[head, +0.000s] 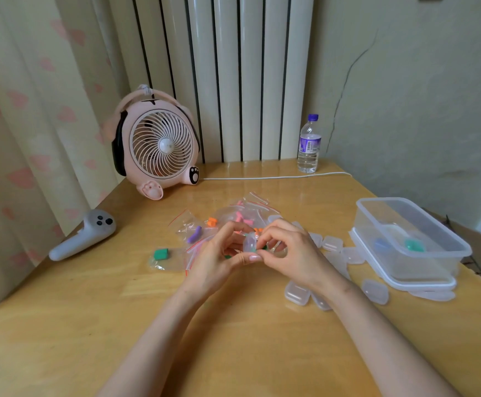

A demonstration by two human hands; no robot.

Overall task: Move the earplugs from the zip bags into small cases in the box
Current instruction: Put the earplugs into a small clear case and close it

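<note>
My left hand and my right hand meet over the middle of the table and together pinch a small clear case. A bit of green earplug shows beside it between my fingers. Behind my hands lies a heap of zip bags with pink, orange and purple earplugs. One bag with a green earplug lies to the left. The clear box stands at the right, holding a blue-filled case and a green-filled case. Several empty cases lie around my right wrist.
A pink desk fan stands at the back left, its white cable running along the back. A water bottle is at the back right. A grey controller lies near the left edge. The box sits on its lid.
</note>
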